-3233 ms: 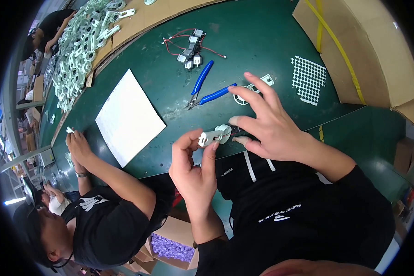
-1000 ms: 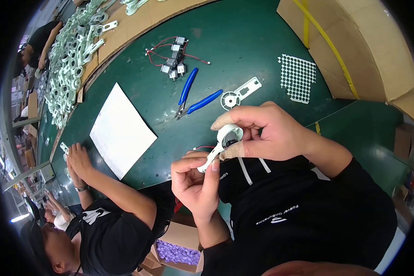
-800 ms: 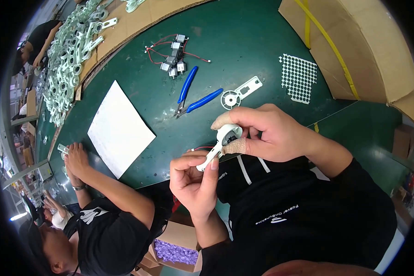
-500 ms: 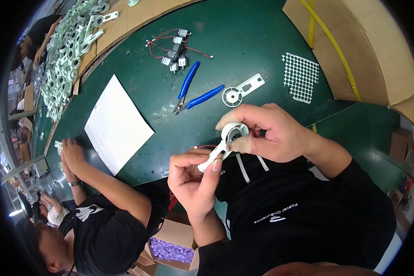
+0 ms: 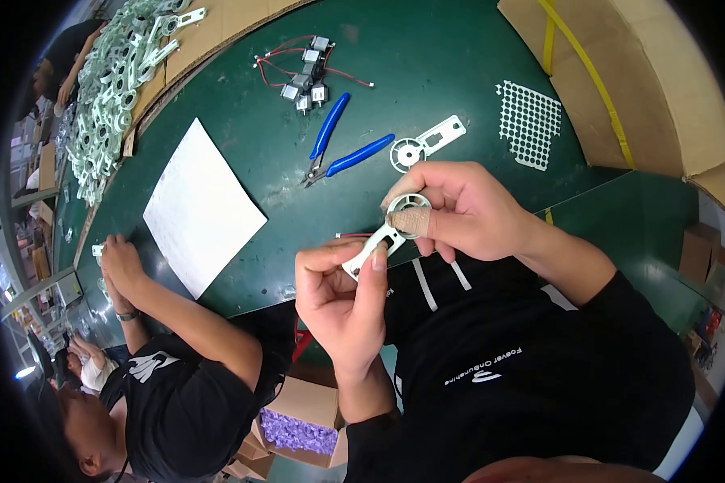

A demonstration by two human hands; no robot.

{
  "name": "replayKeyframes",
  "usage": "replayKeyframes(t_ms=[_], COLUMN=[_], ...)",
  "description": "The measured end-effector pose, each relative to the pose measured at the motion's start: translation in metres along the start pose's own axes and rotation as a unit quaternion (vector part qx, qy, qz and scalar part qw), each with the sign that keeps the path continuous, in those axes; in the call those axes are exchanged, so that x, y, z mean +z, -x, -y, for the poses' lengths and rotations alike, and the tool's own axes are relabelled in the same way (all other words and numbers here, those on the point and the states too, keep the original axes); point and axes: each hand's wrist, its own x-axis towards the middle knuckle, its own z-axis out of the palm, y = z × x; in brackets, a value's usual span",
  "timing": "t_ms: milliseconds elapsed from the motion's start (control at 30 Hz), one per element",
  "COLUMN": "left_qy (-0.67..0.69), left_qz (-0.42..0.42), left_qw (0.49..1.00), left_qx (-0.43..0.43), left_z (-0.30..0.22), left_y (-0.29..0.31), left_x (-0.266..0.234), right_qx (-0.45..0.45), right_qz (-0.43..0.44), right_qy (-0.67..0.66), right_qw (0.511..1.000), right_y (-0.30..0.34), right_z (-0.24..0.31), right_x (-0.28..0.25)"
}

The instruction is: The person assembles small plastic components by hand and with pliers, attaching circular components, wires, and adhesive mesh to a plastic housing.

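Between my two hands is a pale green plastic part (image 5: 388, 236) with a round ring at one end and a flat slotted arm. My left hand (image 5: 337, 299) pinches the arm between thumb and fingers. At the ring, my right hand (image 5: 477, 211) grips with its taped thumb laid across the middle, hiding most of what is inside. A thin red wire (image 5: 353, 235) with a small white plug sticks out behind the part. Just beyond my right hand, a similar pale green part (image 5: 427, 143) lies flat on the table.
Blue-handled nippers (image 5: 330, 145) lie spread on the green table near small motors (image 5: 304, 79) with red wires. A white sheet (image 5: 204, 211) is at left, a perforated pale sheet (image 5: 529, 125) at right by a cardboard box (image 5: 592, 72). A co-worker's hands (image 5: 121, 270) work at far left.
My right thumb has moved over the ring, covering the dark piece seen inside it before. The part has turned to show the ring's face more flatly. Both hands still hold it.
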Motion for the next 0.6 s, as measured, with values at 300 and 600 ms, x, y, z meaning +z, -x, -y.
replayKeyframes(t_ms=[300,600], left_qy=[-0.020,-0.025], left_qz=[-0.027,-0.040], left_qw=[0.999,0.998], left_qx=[-0.035,-0.030], left_z=[-0.007,-0.005], left_y=[-0.004,-0.002], left_x=[-0.006,-0.001], right_qx=[-0.004,-0.030], right_qz=[-0.005,-0.004], right_qy=[-0.033,0.113], right_qw=[0.999,0.993], right_y=[0.003,0.008], right_z=[0.020,0.021], right_x=[0.003,-0.007])
